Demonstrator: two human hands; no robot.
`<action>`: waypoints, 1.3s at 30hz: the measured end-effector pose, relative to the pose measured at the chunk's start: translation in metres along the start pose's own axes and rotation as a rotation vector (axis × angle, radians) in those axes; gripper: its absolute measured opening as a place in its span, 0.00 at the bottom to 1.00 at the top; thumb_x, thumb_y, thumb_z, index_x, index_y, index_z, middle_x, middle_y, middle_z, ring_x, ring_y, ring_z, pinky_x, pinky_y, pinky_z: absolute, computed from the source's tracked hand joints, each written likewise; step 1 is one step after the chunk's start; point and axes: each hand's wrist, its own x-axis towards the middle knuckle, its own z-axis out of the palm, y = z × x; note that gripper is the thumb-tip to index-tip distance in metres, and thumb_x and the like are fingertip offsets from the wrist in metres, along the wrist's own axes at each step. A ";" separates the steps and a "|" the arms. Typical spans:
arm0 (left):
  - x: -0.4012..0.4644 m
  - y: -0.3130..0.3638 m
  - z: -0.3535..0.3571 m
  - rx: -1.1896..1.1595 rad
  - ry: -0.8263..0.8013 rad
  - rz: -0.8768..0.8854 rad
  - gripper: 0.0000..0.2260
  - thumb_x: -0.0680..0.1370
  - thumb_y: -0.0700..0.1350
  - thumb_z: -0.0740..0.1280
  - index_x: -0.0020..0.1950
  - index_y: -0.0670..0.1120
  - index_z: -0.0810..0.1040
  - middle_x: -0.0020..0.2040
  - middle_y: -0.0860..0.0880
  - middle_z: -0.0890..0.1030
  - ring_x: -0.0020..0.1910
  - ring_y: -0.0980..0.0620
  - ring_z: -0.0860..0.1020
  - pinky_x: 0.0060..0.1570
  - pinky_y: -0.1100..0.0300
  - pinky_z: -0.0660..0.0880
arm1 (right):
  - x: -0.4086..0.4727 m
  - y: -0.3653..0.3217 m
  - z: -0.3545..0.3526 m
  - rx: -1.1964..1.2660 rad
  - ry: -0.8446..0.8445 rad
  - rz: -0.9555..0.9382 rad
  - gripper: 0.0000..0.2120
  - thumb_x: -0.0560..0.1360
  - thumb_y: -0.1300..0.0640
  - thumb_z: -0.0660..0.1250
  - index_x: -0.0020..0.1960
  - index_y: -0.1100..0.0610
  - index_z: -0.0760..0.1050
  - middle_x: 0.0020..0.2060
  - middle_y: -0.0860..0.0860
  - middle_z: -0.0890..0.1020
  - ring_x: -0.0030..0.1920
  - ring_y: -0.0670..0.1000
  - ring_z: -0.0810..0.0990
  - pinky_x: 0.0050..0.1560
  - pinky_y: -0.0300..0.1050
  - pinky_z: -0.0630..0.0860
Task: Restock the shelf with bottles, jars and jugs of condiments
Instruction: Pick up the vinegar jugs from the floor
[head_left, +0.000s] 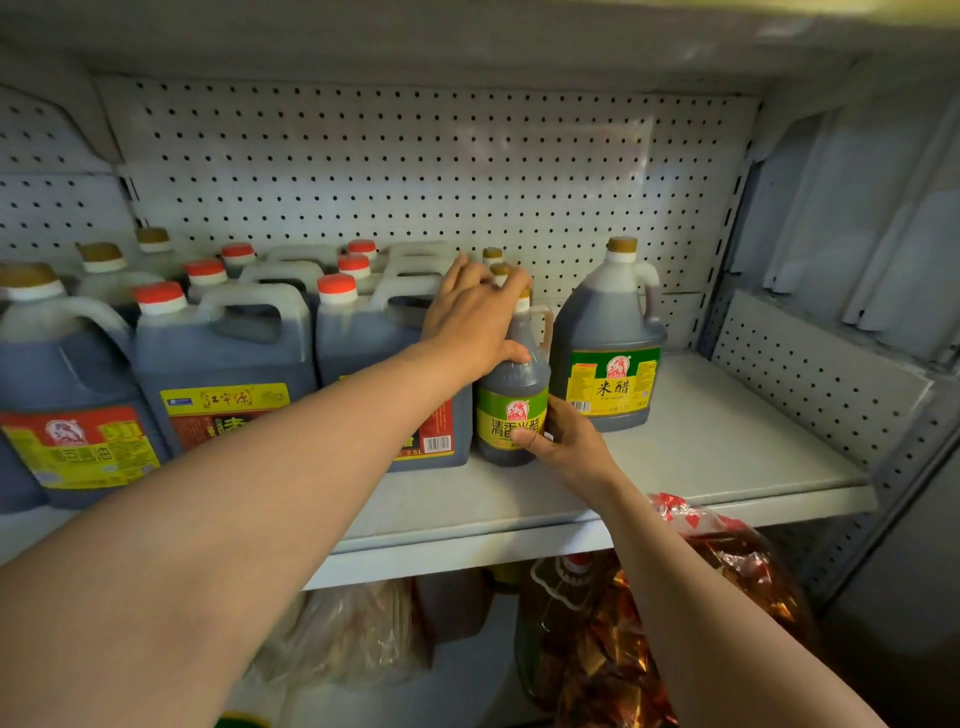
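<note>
Both hands (475, 317) (563, 441) grip dark vinegar bottle (511, 395) on shelf (701, 447)

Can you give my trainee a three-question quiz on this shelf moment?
1. True or false: both hands hold the small dark vinegar bottle with the green-and-yellow label.
2. Which hand is at the bottle's neck: A) left hand B) right hand?
3. Fill in: the caps of the square dark plastic jugs left of the bottle are ____.

Key: 1 true; 2 A; 3 red. The tall dark jug with the tan cap stands on the bottle's right, on the white metal shelf.
</note>
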 end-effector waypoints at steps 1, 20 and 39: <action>-0.002 0.000 -0.002 0.019 -0.010 0.007 0.37 0.70 0.60 0.75 0.74 0.52 0.62 0.70 0.44 0.73 0.76 0.44 0.58 0.77 0.50 0.43 | -0.004 -0.004 0.000 -0.020 0.020 0.001 0.37 0.63 0.37 0.77 0.67 0.49 0.73 0.61 0.46 0.82 0.62 0.46 0.80 0.66 0.56 0.77; -0.220 -0.091 -0.006 -0.583 -0.132 -0.134 0.33 0.68 0.48 0.80 0.70 0.54 0.72 0.63 0.46 0.69 0.64 0.45 0.72 0.63 0.55 0.68 | -0.163 -0.072 0.102 -0.543 0.316 0.187 0.35 0.72 0.45 0.76 0.75 0.53 0.68 0.72 0.54 0.73 0.70 0.55 0.73 0.69 0.50 0.70; -0.535 -0.168 0.114 -0.570 -0.647 -0.487 0.28 0.72 0.54 0.76 0.69 0.49 0.73 0.66 0.45 0.72 0.66 0.44 0.71 0.63 0.53 0.70 | -0.351 0.082 0.297 -0.605 -0.011 0.615 0.33 0.73 0.42 0.74 0.74 0.50 0.70 0.66 0.54 0.77 0.65 0.56 0.76 0.60 0.47 0.75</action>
